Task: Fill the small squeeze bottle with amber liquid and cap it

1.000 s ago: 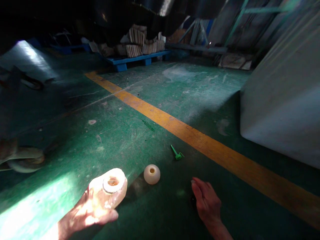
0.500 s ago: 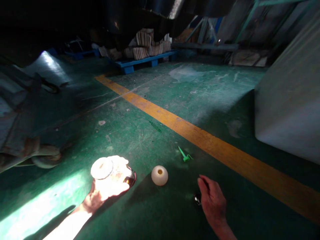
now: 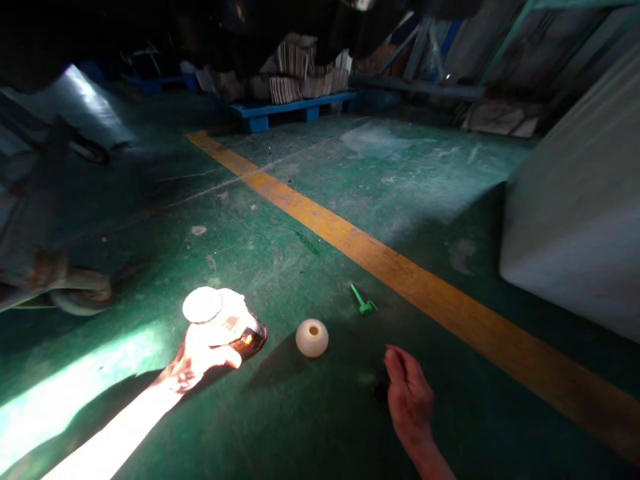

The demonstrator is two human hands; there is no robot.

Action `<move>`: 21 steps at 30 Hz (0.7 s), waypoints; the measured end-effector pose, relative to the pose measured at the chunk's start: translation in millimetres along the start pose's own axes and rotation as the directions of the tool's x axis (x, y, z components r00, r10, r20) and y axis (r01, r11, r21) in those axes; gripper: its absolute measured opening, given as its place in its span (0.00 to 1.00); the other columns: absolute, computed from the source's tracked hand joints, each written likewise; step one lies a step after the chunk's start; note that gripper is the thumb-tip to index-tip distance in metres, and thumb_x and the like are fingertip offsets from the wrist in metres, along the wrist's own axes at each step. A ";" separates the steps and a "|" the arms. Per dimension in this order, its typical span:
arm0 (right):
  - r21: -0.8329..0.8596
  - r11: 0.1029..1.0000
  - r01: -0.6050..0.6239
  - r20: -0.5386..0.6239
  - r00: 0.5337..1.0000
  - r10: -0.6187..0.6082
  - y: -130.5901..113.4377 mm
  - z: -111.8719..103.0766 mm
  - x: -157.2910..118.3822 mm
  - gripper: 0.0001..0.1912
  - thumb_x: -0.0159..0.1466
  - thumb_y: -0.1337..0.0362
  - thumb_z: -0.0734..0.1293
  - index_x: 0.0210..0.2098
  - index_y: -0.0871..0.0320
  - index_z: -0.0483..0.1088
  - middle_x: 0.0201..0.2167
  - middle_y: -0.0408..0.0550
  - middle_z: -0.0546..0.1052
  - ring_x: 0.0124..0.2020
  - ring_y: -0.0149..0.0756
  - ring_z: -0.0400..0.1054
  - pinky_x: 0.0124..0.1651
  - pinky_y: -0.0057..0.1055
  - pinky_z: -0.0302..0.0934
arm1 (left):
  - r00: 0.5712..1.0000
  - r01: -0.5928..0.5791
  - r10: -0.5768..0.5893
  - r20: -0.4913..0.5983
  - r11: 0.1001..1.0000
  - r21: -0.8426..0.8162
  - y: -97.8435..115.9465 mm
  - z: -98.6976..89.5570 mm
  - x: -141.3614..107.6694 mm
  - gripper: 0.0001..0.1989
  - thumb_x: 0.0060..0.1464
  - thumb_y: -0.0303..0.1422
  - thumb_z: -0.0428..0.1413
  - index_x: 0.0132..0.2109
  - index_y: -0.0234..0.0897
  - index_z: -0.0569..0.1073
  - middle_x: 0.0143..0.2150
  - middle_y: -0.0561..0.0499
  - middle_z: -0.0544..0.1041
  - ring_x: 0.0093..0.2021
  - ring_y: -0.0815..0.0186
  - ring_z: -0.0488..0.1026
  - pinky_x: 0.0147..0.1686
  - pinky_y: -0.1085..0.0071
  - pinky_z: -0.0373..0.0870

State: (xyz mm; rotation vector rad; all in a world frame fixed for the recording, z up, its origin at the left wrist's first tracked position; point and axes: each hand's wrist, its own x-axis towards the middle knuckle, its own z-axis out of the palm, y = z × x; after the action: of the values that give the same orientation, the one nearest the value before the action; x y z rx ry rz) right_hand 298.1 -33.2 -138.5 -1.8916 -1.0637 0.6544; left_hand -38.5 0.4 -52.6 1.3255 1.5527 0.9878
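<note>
Low in the frame, our right hand (image 3: 410, 400) hangs just above the green floor (image 3: 280, 267), palm down, fingers loosely together and curled on nothing we can make out; a small dark object (image 3: 380, 390) lies in shadow at its left edge, too dim to identify, and whether the fingertips touch it we cannot tell.

At lower left, our left hand (image 3: 200, 357) sits in a hard shaft of sunlight, fingers wrapped from below around a small glass jar (image 3: 225, 323). The jar is tipped, its pale round end (image 3: 203, 305) toward the upper left and its darker, amber-glinting end toward the lower right, close to or resting on the floor. The grip from beneath appears to steady the jar at that slant, though glare washes out the detail.

Just right of the jar, apart from both hands, a cream, dome-shaped cap (image 3: 312, 337) stands on the floor with its small hole facing up, as if set aside within easy reach. A little beyond it, toward centre frame, lies a small green plastic piece (image 3: 363, 301), flat on the floor.

Behind that, a yellow painted line (image 3: 400, 270) runs diagonally from upper left to lower right. A large pale block (image 3: 580, 220) fills the right edge. At upper centre, stacked sheets rest on a blue pallet (image 3: 295, 107), raised clear of the floor.
</note>
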 end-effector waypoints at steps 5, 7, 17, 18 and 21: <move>0.101 0.980 -0.171 0.001 0.985 0.172 -8.2 -0.7 -9.3 0.30 0.55 0.41 0.59 0.41 0.61 0.69 0.33 0.51 0.73 0.30 0.39 0.66 0.34 0.35 0.61 | 0.987 -0.017 0.002 -0.161 0.995 -0.095 -14.5 -5.6 -24.6 0.19 0.43 0.34 0.62 0.42 0.35 0.67 0.35 0.51 0.71 0.43 0.57 0.69 0.49 0.58 0.65; 0.152 0.961 -0.229 0.014 0.973 0.230 -15.7 -0.9 -13.7 0.29 0.55 0.41 0.60 0.41 0.61 0.69 0.31 0.48 0.72 0.24 0.35 0.64 0.28 0.32 0.60 | 0.900 -0.043 0.110 -0.421 0.985 0.167 -25.5 -2.1 -46.7 0.24 0.43 0.42 0.62 0.44 0.36 0.65 0.36 0.52 0.68 0.40 0.58 0.68 0.46 0.59 0.65; 0.380 0.887 -0.264 0.149 0.963 0.223 -74.3 12.4 -44.9 0.27 0.56 0.42 0.62 0.39 0.61 0.68 0.27 0.42 0.67 0.17 0.25 0.56 0.18 0.24 0.52 | 0.779 0.429 -0.278 0.561 0.890 -0.154 -20.2 93.6 -86.5 0.33 0.39 0.34 0.60 0.55 0.35 0.64 0.51 0.43 0.67 0.46 0.59 0.66 0.41 0.66 0.65; 0.403 0.877 -0.260 0.170 0.963 0.207 -79.3 14.9 -49.2 0.28 0.56 0.42 0.63 0.39 0.61 0.68 0.26 0.42 0.67 0.17 0.25 0.56 0.18 0.23 0.52 | 0.770 0.468 -0.286 0.570 0.860 -0.202 -16.4 101.5 -83.1 0.37 0.36 0.33 0.62 0.57 0.35 0.62 0.53 0.42 0.66 0.48 0.58 0.65 0.42 0.66 0.65; 0.447 0.861 -0.242 0.234 0.961 0.148 -90.3 22.3 -61.7 0.27 0.56 0.42 0.63 0.38 0.61 0.69 0.26 0.42 0.67 0.17 0.25 0.56 0.18 0.24 0.53 | 0.778 0.464 -0.199 0.595 0.821 -0.333 -3.0 114.6 -79.4 0.38 0.33 0.30 0.66 0.55 0.35 0.65 0.49 0.45 0.69 0.46 0.59 0.67 0.44 0.66 0.64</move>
State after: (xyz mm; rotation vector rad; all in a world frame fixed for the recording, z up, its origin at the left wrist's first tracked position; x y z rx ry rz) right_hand 212.2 -52.0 -69.7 -1.5342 -0.7388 1.1259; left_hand 75.1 -73.8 -84.8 0.8279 0.9818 0.6173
